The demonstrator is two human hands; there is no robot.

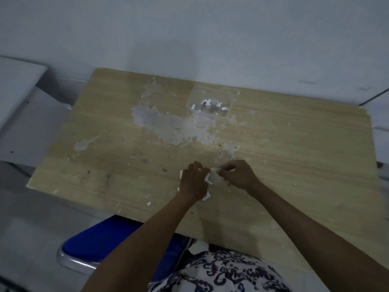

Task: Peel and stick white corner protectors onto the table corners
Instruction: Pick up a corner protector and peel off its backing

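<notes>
Right hand (pixel 237 174): fingers pinch a white corner protector (pixel 214 177), over the worktop (pixel 294 165) toward its near edge.
Left hand (pixel 194 180): fingertips curl at the protector's left end, apparently picking at its backing.
Relation: protector lies between both hands.
Scraps (pixel 206 197): beside the left hand.
Container (pixel 210 103): far edge, more white pieces inside.
</notes>
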